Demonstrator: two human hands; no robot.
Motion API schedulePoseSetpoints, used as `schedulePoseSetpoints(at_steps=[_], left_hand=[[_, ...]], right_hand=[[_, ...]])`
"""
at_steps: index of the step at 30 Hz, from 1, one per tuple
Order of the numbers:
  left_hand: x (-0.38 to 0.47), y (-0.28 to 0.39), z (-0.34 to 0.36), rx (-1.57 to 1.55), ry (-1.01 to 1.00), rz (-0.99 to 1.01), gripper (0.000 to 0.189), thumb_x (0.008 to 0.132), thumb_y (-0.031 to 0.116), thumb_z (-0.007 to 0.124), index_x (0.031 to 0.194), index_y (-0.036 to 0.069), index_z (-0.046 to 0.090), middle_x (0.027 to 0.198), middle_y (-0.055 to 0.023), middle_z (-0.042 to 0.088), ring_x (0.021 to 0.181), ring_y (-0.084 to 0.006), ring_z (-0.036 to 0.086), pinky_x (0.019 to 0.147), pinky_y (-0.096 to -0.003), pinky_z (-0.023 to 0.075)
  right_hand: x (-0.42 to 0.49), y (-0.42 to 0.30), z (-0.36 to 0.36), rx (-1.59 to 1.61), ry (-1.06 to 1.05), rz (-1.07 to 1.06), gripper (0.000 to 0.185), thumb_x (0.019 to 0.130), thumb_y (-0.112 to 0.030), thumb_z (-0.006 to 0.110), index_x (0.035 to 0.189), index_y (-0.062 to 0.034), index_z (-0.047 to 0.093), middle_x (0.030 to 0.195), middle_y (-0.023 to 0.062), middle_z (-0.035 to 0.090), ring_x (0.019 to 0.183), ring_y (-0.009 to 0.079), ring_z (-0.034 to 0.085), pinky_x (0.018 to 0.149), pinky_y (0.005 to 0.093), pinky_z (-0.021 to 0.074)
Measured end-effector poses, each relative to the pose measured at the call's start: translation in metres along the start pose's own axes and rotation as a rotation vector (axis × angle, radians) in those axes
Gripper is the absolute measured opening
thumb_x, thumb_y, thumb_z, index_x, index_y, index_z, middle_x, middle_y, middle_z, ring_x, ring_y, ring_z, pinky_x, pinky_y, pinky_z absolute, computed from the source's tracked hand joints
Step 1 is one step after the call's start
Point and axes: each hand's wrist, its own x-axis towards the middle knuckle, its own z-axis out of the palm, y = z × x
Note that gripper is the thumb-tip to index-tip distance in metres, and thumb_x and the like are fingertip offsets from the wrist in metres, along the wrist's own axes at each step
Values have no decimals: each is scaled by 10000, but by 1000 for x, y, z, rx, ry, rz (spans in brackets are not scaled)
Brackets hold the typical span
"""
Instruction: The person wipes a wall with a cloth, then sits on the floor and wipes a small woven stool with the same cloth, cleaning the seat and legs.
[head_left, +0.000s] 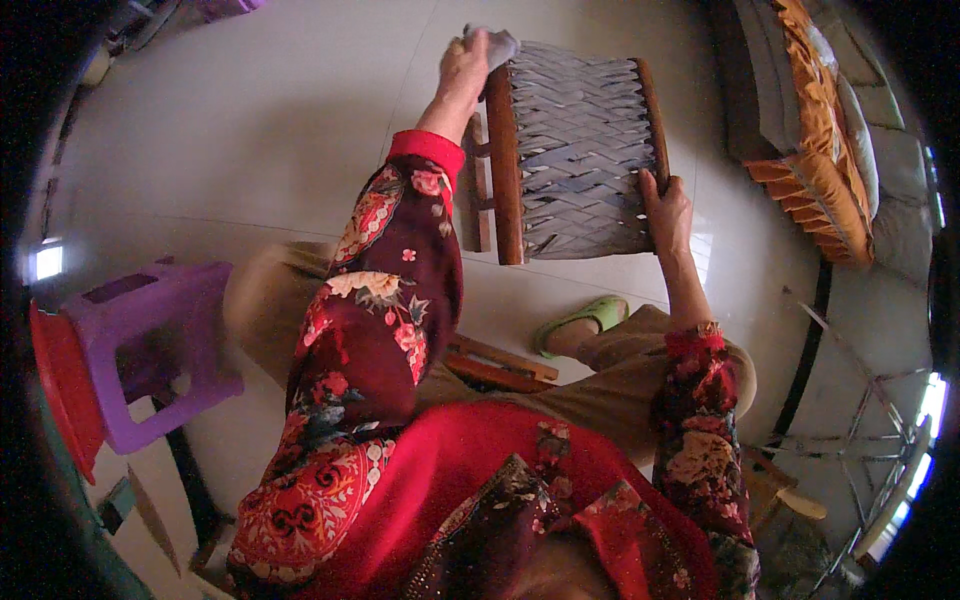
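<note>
A small wooden stool with a seat woven from grey strips stands before me, its brown side rails at left and right. My left hand is at the far left corner of the stool, closed around a crumpled grey cloth. With thumb and fingers my right hand grips the right wooden rail near its front end; the thumb lies over the woven edge. Part of the stool's lower wooden frame shows beyond the left rail.
At the left are a purple plastic stool and a red basin-like object. A sofa-like seat with orange ruffled fabric stands at the upper right. A metal rack is at the lower right. My foot wears a green slipper.
</note>
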Motion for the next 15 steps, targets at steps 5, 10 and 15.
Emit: schedulePoseSetpoints(at_steps=[5,10,15], left_hand=[[-42,5,1,111,-91,-82,593,897,477,418,1003,-81,589,958,-250,621,926,-370,595,785,-423,452],[-106,13,-8,270,-44,-34,585,922,466,357,919,-70,591,915,-286,610,915,-439,574,777,-489,444],[-163,10,-25,431,-130,20,575,920,455,388,932,-85,585,877,-305,596,864,-464,563,759,-499,436]], right_hand=[[3,-7,-5,-54,-8,71,591,813,-572,550,932,7,537,838,267,632,842,433,611,706,495,476],[2,-13,-7,-123,-45,135,632,835,-591,484,1002,15,551,901,288,621,892,444,593,773,479,460],[8,-5,-6,-127,4,53,632,806,-631,497,966,-20,526,867,254,634,858,426,609,736,497,469]])
